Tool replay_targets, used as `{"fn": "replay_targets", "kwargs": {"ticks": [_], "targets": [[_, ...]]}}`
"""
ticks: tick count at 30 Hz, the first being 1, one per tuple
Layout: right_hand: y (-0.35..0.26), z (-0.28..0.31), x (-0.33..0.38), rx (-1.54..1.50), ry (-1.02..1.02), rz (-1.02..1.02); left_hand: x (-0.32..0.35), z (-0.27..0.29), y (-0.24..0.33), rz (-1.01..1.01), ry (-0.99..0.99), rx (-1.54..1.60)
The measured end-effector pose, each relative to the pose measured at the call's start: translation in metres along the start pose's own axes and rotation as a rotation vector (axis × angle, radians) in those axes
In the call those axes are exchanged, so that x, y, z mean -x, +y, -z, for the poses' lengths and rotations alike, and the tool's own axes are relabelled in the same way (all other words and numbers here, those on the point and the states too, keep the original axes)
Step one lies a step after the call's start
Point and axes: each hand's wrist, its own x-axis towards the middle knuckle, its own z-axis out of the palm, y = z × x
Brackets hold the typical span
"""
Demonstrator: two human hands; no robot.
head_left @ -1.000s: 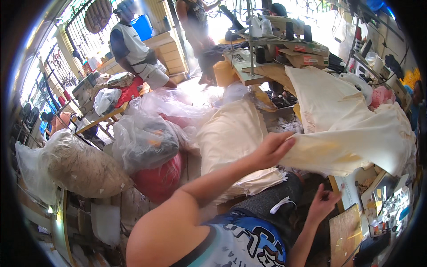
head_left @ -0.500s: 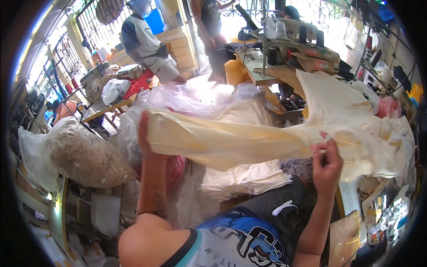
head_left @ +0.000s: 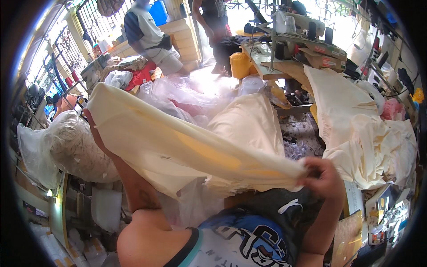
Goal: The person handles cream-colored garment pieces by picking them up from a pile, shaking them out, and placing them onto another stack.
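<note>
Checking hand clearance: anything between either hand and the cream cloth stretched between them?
Nothing visible. The right hand directly grips one end of the cream cloth. The left hand, at the other end, is mostly hidden behind it, so contact there can't be fully checked.

The cloth (head_left: 138,124) is cream (yellower in places), the container (head_left: 240,66) orange-yellow

Person's bare left arm (head_left: 129,178) stretched forward and left, dark forearm tattoo (head_left: 145,196) showing; left hand (head_left: 90,120) raised, mostly hidden. Bare right arm (head_left: 322,222) bent, right hand (head_left: 326,179) lower, fingers (head_left: 308,181) curled inward.
</note>
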Motion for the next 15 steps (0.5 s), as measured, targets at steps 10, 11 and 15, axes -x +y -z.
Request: {"fn": "replay_targets", "kwargs": {"ticks": [10,11,15], "targets": [[-0.023,-0.009,-0.042,0.078,0.565,0.417,-0.015,-0.011,-0.015,0.055,-0.137,0.075],[-0.03,-0.028,-0.05,0.27,0.365,0.385,-0.011,-0.008,-0.009,0.04,-0.067,0.027],[0.01,-0.061,-0.066,0.749,0.236,0.398,-0.022,-0.031,-0.01,0.144,-0.187,0.142]]}}
